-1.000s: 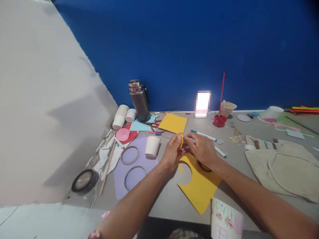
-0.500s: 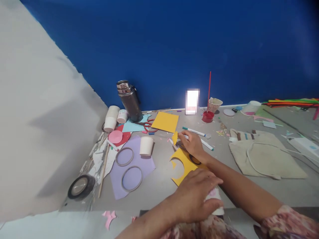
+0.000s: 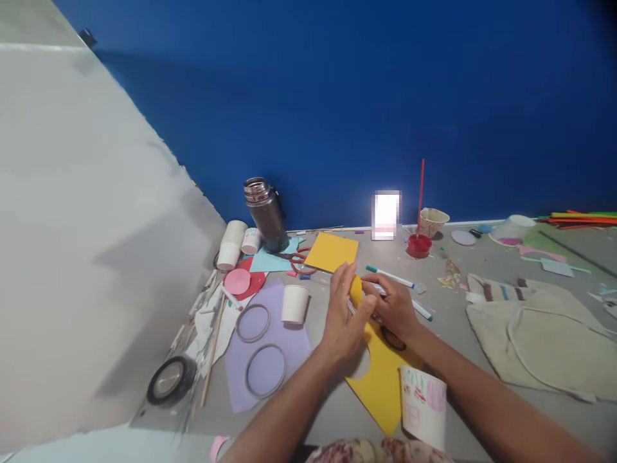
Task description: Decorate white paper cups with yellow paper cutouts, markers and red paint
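Grey table (image 3: 482,270), blue wall; left hand (image 3: 343,315), right hand (image 3: 393,305) fingers pinching yellow paper piece (image 3: 355,289)

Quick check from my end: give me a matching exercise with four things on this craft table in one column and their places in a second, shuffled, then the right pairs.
Things:
1. steel flask
2. decorated paper cup
3. roll of black tape
4. small yellow cutout

Places:
A. pinched between the left hand and right hand
B. at the table's near edge, on the yellow sheet's corner
C. against the blue wall, beside two white cups
D. far left, beside the white board

Pairs: 1-C, 2-B, 3-D, 4-A
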Demonstrator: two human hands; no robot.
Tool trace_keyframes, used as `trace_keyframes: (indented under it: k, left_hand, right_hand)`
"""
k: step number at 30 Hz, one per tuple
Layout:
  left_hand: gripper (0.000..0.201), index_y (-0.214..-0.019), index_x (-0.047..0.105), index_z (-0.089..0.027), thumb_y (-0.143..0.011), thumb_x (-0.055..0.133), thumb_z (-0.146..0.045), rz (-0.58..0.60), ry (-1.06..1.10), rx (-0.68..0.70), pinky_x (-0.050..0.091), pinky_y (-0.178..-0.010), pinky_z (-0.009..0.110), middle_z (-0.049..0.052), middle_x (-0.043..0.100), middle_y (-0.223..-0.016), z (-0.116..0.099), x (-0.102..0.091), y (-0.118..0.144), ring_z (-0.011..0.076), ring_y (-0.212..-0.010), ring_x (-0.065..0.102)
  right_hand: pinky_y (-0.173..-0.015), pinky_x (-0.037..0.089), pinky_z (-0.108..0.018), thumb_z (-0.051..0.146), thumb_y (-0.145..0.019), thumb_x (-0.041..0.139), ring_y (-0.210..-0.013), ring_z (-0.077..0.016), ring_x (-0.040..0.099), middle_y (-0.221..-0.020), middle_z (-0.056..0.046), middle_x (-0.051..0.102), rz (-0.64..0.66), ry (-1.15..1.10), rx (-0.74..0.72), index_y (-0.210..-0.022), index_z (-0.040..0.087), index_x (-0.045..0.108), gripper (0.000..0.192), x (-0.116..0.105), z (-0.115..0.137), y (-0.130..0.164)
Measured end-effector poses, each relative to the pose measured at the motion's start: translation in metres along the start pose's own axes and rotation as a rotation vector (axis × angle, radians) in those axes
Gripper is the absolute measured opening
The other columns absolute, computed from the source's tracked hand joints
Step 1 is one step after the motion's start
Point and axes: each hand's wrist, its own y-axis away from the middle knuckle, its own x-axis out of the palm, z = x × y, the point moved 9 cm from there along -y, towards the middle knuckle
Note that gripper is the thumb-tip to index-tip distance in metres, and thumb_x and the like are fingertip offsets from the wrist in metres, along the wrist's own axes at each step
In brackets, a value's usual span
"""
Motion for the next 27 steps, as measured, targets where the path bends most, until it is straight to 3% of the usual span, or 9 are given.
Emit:
trace_keyframes:
  k: [5, 9, 13, 17, 22, 27]
  left_hand:
    - [0.051, -0.143, 0.058, -0.022, -0.095, 0.063, -0.037, -0.083, 0.133, -0.167, 0.034, -0.125, 0.049, 0.015, 0.055, -0.155, 0.030, 0.009, -0.003, 0.0288, -0.145, 0.049]
    - [0.045, -0.127, 0.067, -0.020, -0.091, 0.068, -0.048, -0.114, 0.576, -0.398, 0.049, -0.112, 0.047, 0.013, 0.071, -0.130, 0.058, 0.010, 0.000, 0.0284, -0.124, 0.067]
    - [0.045, -0.118, 0.068, -0.017, -0.082, 0.078, -0.043, -0.137, 0.931, -0.531, 0.059, -0.098, 0.045, 0.011, 0.074, -0.111, 0.069, 0.014, -0.003, 0.0248, -0.101, 0.074]
    - [0.040, -0.112, 0.066, -0.016, -0.075, 0.079, -0.023, -0.174, 0.930, -0.565, 0.062, -0.097, 0.045, 0.008, 0.072, -0.104, 0.073, 0.010, -0.001, 0.0204, -0.093, 0.073]
    - [0.051, -0.115, 0.065, -0.018, -0.065, 0.067, -0.005, -0.186, 0.869, -0.608, 0.062, -0.097, 0.044, 0.004, 0.070, -0.095, 0.076, 0.010, 0.004, 0.0175, -0.088, 0.071]
    - [0.049, -0.109, 0.068, -0.018, -0.063, 0.064, -0.006, -0.152, 0.858, -0.584, 0.060, -0.098, 0.042, 0.004, 0.071, -0.099, 0.072, 0.016, 0.003, 0.0175, -0.093, 0.069]
  right_hand:
    - [-0.079, 0.056, -0.036, 0.044, -0.094, 0.060, -0.088, -0.0266, 0.077, -0.095, -0.007, 0.082, 0.041, 0.001, -0.024, -0.095, 0.024, 0.077, 0.026, 0.006, 0.004, 0.003]
    - [-0.074, 0.056, -0.031, 0.043, -0.099, 0.056, -0.081, -0.0221, 0.077, -0.090, -0.004, 0.082, 0.072, -0.030, 0.016, -0.092, 0.024, 0.075, 0.028, 0.004, 0.003, 0.002]
    - [-0.068, 0.056, -0.028, 0.044, -0.099, 0.055, -0.083, -0.0217, 0.077, -0.091, -0.004, 0.082, 0.087, -0.068, 0.060, -0.089, 0.024, 0.074, 0.030, 0.003, 0.002, 0.000]
    - [-0.069, 0.056, -0.030, 0.044, -0.096, 0.055, -0.078, -0.0229, 0.075, -0.083, -0.005, 0.079, 0.066, -0.064, 0.077, -0.082, 0.024, 0.070, 0.029, 0.000, 0.001, -0.002]
    - [-0.071, 0.056, -0.031, 0.041, -0.095, 0.057, -0.077, -0.0224, 0.074, -0.085, -0.004, 0.079, 0.057, -0.054, 0.066, -0.088, 0.025, 0.069, 0.022, 0.000, -0.001, 0.000]
    - [-0.076, 0.056, -0.033, 0.043, -0.099, 0.060, -0.084, -0.0227, 0.075, -0.093, -0.006, 0.080, 0.046, 0.058, -0.145, -0.096, 0.023, 0.072, 0.023, 0.004, 0.014, 0.006]
